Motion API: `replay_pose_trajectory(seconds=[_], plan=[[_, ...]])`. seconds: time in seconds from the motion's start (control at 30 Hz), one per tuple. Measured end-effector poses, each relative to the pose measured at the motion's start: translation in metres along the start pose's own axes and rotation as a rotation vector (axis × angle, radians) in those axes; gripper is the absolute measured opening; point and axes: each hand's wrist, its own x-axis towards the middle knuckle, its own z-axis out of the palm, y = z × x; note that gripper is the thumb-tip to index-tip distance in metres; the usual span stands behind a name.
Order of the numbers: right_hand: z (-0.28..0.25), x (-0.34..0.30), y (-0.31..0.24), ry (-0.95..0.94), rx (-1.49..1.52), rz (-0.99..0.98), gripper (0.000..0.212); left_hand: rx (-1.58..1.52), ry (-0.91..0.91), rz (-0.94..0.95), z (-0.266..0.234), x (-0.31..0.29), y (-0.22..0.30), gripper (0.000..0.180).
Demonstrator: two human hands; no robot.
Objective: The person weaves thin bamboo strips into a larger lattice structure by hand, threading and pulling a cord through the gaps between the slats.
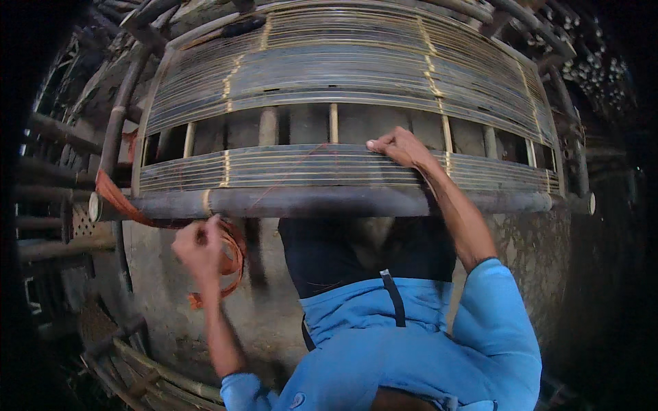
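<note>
A slatted bamboo panel (288,164), bound with pale ties, lies in front of me along a thick dark pole (343,203). My right hand (406,148) is curled closed at the upper edge of the near band of slats, thumb pointing left; whatever its fingers hold is hidden. Below the pole's left part, my left hand (199,246) is closed and slightly blurred, its contents unclear. Beside it hangs a bundle of orange-red strands (236,257), draped over the pole's left end. A thin red thread (295,166) slants across the near slats between my hands.
Beyond the near slats is a gap crossed by short bamboo struts (334,123); a wider slatted section (329,68) lies behind it. Bamboo rails (65,133) stand at the left, and more poles lie on the lower left (161,377). A rough wall or ground surface (521,253) shows at right.
</note>
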Motion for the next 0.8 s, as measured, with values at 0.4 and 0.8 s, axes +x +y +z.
replay_pose_trajectory(seconds=[0.4, 0.8], plan=[[0.006, -0.003, -0.027, -0.024, -0.045, 0.125, 0.048, -0.164, -0.275, 0.13, 0.103, -0.007, 0.103, 0.01], [0.004, -0.009, -0.033, 0.08, -0.047, 0.098, 0.046, -1.522, -0.462, -0.317, 0.014, 0.009, 0.128, 0.046]])
